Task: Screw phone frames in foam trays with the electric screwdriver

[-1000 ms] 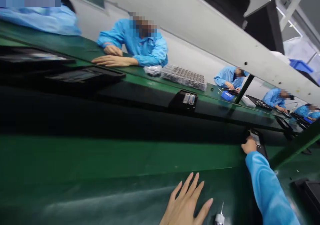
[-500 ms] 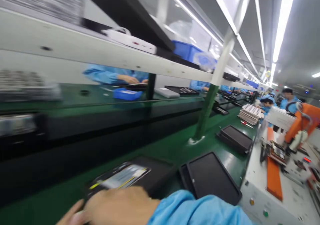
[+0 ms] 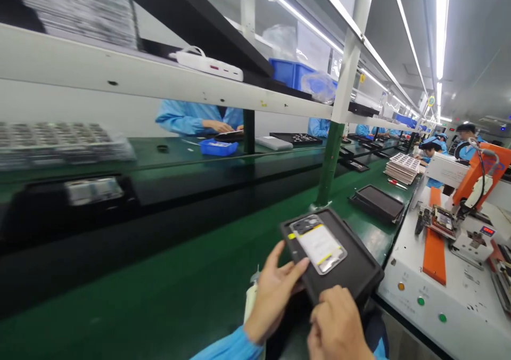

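Note:
A shallow black tray [image 3: 359,259] is tilted over the green bench, with an opened phone [image 3: 319,245] lying in it. The phone shows a pale battery, yellow strips and a clear-looking rim. My left hand [image 3: 275,293] grips the tray's left edge, thumb on top beside the phone and fingers partly hidden beneath. Curled fingers of my right hand [image 3: 339,317] close on the tray's near edge. Just behind the tray, part of another dark tray shows. A pale pointed object [image 3: 250,296], partly covered by my left wrist, is too hidden to name.
To the right stands a white machine [image 3: 423,309] with buttons and an orange arm. Farther along the bench are stacked black trays [image 3: 379,203] and a card stack [image 3: 401,167]. A green-and-white post [image 3: 329,163] rises behind my tray. A dark conveyor carries another tray [image 3: 48,205].
The tray with the phone has moved right and up, over the other black tray. Both my hands now show on it; earlier one blurred hand and sleeve crossed the lower view.

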Available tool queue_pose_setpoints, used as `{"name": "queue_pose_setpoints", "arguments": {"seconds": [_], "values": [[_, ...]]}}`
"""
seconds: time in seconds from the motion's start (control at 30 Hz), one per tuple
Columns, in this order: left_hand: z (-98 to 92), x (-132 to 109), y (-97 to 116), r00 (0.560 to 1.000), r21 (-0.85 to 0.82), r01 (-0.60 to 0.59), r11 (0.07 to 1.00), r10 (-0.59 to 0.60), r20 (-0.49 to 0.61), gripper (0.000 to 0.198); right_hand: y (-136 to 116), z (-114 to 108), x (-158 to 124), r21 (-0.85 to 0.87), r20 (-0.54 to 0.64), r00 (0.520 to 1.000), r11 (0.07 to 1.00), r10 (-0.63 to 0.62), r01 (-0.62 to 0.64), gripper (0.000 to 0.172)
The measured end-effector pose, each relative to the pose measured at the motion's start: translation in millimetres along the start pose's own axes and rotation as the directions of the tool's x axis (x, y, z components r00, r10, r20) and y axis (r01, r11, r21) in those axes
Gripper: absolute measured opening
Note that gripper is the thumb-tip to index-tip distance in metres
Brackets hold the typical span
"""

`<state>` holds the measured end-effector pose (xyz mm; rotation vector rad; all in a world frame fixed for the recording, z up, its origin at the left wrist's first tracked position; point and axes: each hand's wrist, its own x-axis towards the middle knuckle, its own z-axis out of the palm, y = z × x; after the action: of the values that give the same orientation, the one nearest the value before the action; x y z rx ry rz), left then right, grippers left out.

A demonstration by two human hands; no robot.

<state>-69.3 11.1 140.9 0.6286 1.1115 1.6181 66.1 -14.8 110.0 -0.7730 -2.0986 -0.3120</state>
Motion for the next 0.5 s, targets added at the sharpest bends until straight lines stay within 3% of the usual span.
{"name": "queue_pose_setpoints", "arguments": {"seconds": [0.07, 0.13, 0.27, 0.33, 0.4, 0.5], "values": [[18.7, 10.5, -21.2, 0.996, 0.044, 0.021, 0.999, -0.024, 0.083, 0.098, 18.2, -9.2, -16.8, 0.003, 0.045, 0.997, 0.998, 0.062, -0.062, 0.02], [19.2, 21.6, -35.3, 0.993, 0.258, -0.04, 0.965, 0.009, 0.12, 0.089, 33.3, -11.6, -28.8, 0.03, 0.112, 0.986, 0.991, 0.125, -0.129, 0.021], [-14.3, 29.7, -34.3, 0.974, 0.661, -0.22, 0.717, 0.203, 0.104, 0.045, 59.0, -5.7, -27.0, 0.112, 0.217, 0.946, 0.957, 0.241, -0.269, 0.012], [-29.7, 23.9, -25.6, 0.963, 0.73, -0.235, 0.642, 0.256, 0.085, 0.043, 68.1, -1.0, -13.3, -0.003, 0.241, 0.911, 0.939, 0.335, -0.344, 0.018], [-36.4, 15.3, -17.2, 0.958, 0.776, -0.242, 0.582, 0.27, 0.095, 0.051, 73.2, 4.3, 2.9, -0.206, 0.322, 0.865, 0.92, 0.385, -0.332, 0.029], [-32.2, 5.6, -8.4, 0.964, 0.77, -0.237, 0.592, 0.24, 0.112, 0.058, 78.1, 13.3, 22.8, -0.356, 0.511, 0.79, 0.92, 0.339, -0.165, 0.031]]}}
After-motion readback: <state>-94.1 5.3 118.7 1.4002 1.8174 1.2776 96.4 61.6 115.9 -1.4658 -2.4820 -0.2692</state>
